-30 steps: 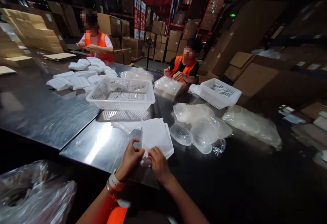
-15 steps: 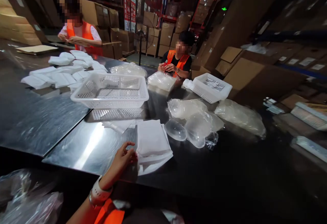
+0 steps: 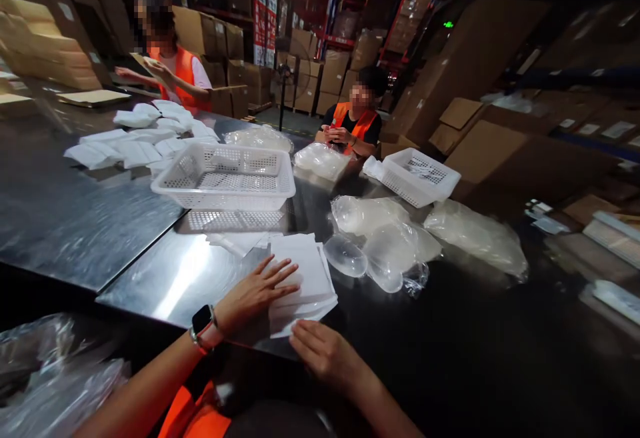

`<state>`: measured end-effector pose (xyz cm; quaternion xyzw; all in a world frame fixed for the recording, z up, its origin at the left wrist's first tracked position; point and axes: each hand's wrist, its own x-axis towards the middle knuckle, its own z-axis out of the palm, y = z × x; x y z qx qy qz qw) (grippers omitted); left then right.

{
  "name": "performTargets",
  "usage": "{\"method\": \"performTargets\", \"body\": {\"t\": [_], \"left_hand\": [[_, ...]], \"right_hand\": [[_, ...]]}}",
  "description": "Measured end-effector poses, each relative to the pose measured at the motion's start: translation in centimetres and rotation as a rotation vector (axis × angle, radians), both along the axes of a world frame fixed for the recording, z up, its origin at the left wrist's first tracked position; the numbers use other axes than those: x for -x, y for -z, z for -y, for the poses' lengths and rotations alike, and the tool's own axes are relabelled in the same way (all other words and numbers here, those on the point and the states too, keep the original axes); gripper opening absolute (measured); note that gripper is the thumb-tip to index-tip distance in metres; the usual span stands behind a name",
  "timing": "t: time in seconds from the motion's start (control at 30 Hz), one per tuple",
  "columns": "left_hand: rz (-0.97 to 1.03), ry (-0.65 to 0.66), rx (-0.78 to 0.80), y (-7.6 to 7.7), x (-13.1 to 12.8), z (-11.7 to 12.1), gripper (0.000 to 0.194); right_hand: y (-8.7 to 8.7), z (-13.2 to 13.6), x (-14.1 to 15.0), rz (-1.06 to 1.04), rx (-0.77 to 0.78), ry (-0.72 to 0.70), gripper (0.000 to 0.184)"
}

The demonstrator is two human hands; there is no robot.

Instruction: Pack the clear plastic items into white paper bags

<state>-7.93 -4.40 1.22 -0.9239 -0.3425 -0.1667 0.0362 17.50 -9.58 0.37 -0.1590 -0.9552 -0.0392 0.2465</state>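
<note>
A small stack of flat white pouches or sheets (image 3: 300,251) lies near the front edge of the dark metal table; I cannot tell the exact kind. My left hand (image 3: 257,289), a watch on its wrist, rests palm down on the stack's left side with its fingers spread. At the stack's lower edge, my right hand (image 3: 325,353) has its fingers pressed together on the edge of a white sheet. Just right of the stack sit clear plastic domed pieces (image 3: 387,258), partly in clear film.
Behind the stack stands a white perforated basket (image 3: 225,201), with wrapped white packets (image 3: 135,148) to its left. A smaller basket (image 3: 420,175) and clear bags (image 3: 475,238) are at the right. Two people in orange vests work across the table. Clear plastic (image 3: 55,371) hangs at lower left.
My right hand has come into view at the stack's lower edge. My left hand has turned palm down and spread over the stack. The person at far left now holds a flat tan piece.
</note>
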Motion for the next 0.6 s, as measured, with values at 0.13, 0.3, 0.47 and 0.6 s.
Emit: {"method": "performTargets", "body": {"t": [0.13, 0.3, 0.47, 0.6], "left_hand": [[-0.027, 0.036, 0.034, -0.1, 0.8, -1.7, 0.077], [-0.045, 0.05, 0.082, 0.0, 1.3, -2.1, 0.078], [-0.014, 0.076, 0.136, 0.8, 1.3, -1.7, 0.074], [0.02, 0.037, 0.152, 1.9, 1.5, -1.9, 0.08]], "right_hand": [[1.3, -1.0, 1.1, 0.158, 0.074, 0.195, 0.034], [2.8, -0.3, -2.9, 0.28, 0.06, 0.792, 0.043], [0.4, -0.7, -4.9, 0.22, 0.044, 0.818, 0.018], [-0.2, -2.7, -4.4, 0.094, -0.147, 0.909, 0.03]]}}
